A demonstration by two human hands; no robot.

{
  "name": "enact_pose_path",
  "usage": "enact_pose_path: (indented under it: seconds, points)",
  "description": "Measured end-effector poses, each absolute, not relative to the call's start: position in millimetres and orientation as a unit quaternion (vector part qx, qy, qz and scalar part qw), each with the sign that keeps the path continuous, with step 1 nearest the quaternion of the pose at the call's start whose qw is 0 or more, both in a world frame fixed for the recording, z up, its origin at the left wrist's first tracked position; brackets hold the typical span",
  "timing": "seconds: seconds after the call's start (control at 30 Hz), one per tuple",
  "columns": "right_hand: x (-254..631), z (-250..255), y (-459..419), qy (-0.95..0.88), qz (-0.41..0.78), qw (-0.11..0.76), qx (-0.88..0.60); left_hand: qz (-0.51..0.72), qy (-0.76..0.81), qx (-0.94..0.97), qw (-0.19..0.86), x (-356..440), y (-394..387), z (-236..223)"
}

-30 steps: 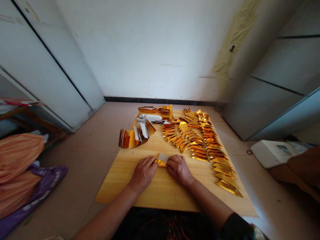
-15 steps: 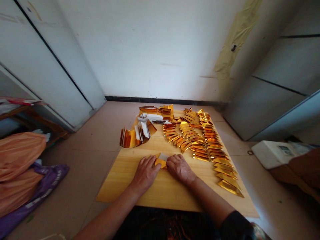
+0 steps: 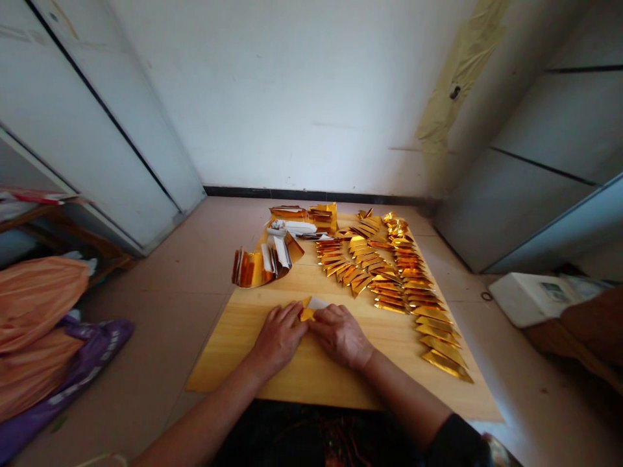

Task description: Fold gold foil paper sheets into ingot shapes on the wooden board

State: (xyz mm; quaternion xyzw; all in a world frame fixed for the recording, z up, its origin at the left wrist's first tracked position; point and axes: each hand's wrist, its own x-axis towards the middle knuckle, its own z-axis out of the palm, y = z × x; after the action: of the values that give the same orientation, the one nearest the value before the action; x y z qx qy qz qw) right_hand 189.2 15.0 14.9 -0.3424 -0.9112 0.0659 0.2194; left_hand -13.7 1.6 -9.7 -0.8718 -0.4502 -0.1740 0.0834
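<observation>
Between my hands, a partly folded sheet of gold foil paper (image 3: 307,314) lies on the wooden board, its pale back showing at the far side. My left hand (image 3: 281,334) grips its left end with fingers closed. On the right end, my right hand (image 3: 343,334) presses with curled fingers, covering much of the sheet. Rows of folded gold paper pieces (image 3: 374,263) spread over the right half of the board. Beyond my left hand stands a curved stack of gold and white paper sheets (image 3: 256,267).
The wooden board (image 3: 233,363) sits low over a tiled floor. More gold sheets (image 3: 324,215) lie at its far edge. Orange and purple bags (image 3: 43,324) rest at left, a white box (image 3: 525,297) at right. A white wall (image 3: 292,97) stands ahead.
My right hand has shifted left along the folded paper, closer to my left hand, and covers more of it. The left thumb has moved on the near edge.
</observation>
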Motion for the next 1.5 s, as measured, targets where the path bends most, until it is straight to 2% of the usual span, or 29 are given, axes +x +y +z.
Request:
enact_pose_path:
  seconds: [0.17, 0.43, 0.73, 0.93, 1.3, 1.5]
  points:
    - [194, 13, 8, -0.933, 0.02, 0.157, -0.322, -0.176, -0.447, -0.874, 0.076, -15, 2, -10]
    - [213, 7, -1, -0.916, 0.033, 0.188, -0.352, -0.191, -0.447, -0.872, 0.069, -16, 2, -8]
    - [207, 4, 20, -0.919, -0.032, 0.176, -0.351, -0.192, -0.473, -0.859, 0.038, -7, 5, 3]
    - [203, 3, 24, -0.942, -0.082, 0.169, -0.276, -0.213, -0.47, -0.855, 0.056, -5, 6, 1]
    - [204, 9, 33, -0.921, -0.019, 0.197, -0.337, -0.205, -0.477, -0.848, 0.106, -1, 7, -3]
    - [194, 11, 24, -0.914, -0.061, 0.2, -0.348, -0.229, -0.471, -0.844, 0.115, -2, 7, -6]
